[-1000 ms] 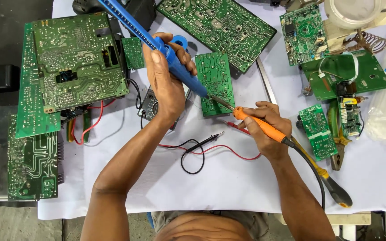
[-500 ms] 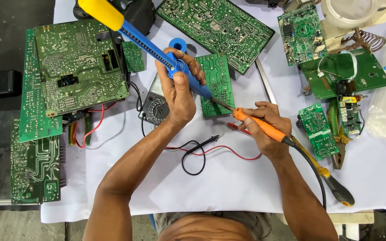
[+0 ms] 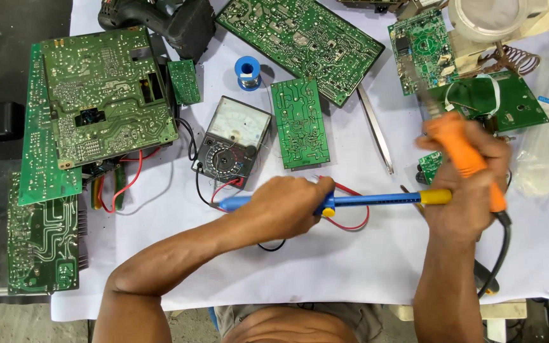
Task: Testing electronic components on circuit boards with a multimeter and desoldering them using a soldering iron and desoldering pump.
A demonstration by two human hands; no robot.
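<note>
- Blue plastic desoldering pump with a yellow plunger knob (image 3: 376, 201) lies level across the middle of the white-covered tabletop (image 3: 325, 267), gripped in the left hand (image 3: 284, 206), fingers closed round the barrel near its tip end; the yellow knob end points towards the right hand.
- Right hand (image 3: 468, 181) is wrapped tight round an orange-handled soldering iron (image 3: 462, 149), held upright and slightly blurred, its metal tip up near the small green boards at the right; black cord trails down off the tabletop edge. The heel of this hand sits against the pump's yellow knob, as far as can be told.
- Small green rectangular circuit board (image 3: 300, 124) lies flat and untouched, just beside the grey analogue multimeter (image 3: 233, 143), above the left hand.
- Blue solder spool (image 3: 247, 71) stands above the meter; steel tweezers (image 3: 376, 130) lie to the right of the small board. Large green boards are stacked at left and top.
- Judgement: this looks like cocking the pump, with neither tool on the small board.
- The next move would call for bringing both tips to one joint on the small board, iron first, pump nozzle close alongside, keeping the hot tip clear of the red meter leads (image 3: 351, 190).
</note>
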